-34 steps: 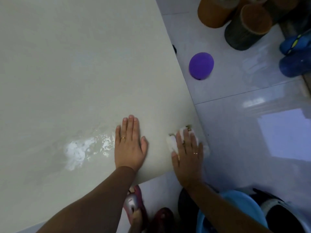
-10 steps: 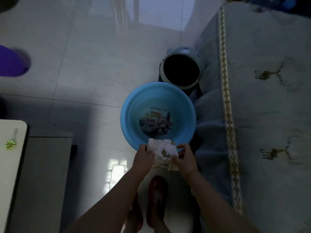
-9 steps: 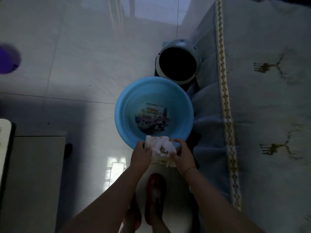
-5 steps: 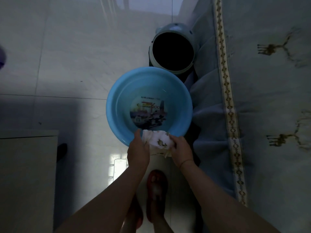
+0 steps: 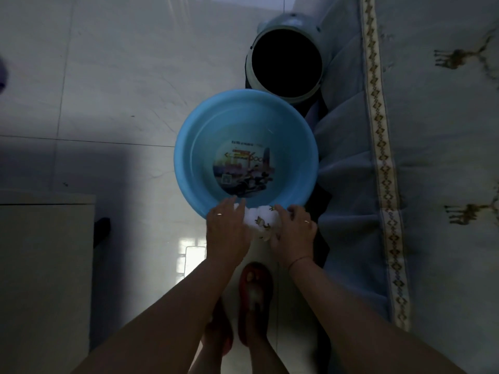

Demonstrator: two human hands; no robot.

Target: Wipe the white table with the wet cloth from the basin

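Now cloth (image 5: 259, 222) sits gripped between left hand (image 5: 226, 230) and right hand (image 5: 293, 230).

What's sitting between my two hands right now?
The white cloth, gripped by the left hand and right hand over the near rim of the blue basin, in the head view.

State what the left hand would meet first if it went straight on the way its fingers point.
Probably the blue basin: the left hand, gripping the cloth, points at its near rim; height above it is unclear.
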